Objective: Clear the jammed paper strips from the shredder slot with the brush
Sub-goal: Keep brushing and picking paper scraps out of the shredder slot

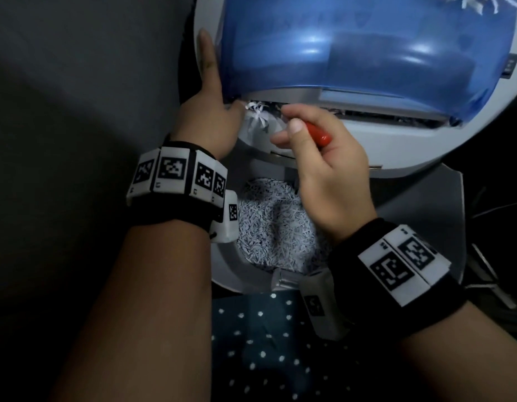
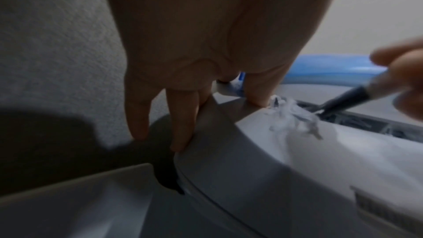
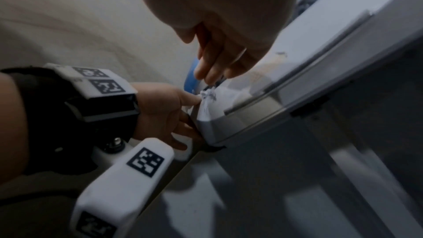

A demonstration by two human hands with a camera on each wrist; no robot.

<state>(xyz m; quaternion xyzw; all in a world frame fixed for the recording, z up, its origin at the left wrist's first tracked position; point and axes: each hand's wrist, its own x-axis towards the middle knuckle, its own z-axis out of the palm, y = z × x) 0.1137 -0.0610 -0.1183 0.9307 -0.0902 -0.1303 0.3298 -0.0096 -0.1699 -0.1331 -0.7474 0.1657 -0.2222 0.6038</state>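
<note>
— What is the right hand (image 1: 324,158) doing?
— Its grip is pinching the red-handled brush (image 1: 318,134), angling the bristles into the shredder slot (image 1: 367,114) to pry jammed paper strips (image 1: 255,113) loose.
— And the left hand (image 1: 210,111)?
— Just beside, fingers straight, holding nothing, its grip is bracing the shredder (image 1: 425,143) so it's sitting steady; the strips are bunching against its thumb.

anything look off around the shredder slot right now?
Yes. A tuft of white paper strips sticks out of the shredder slot at its left end and spills onto the grey housing. More loose shreds lie on the blue cover, at its far right edge. No damage is visible.
</note>
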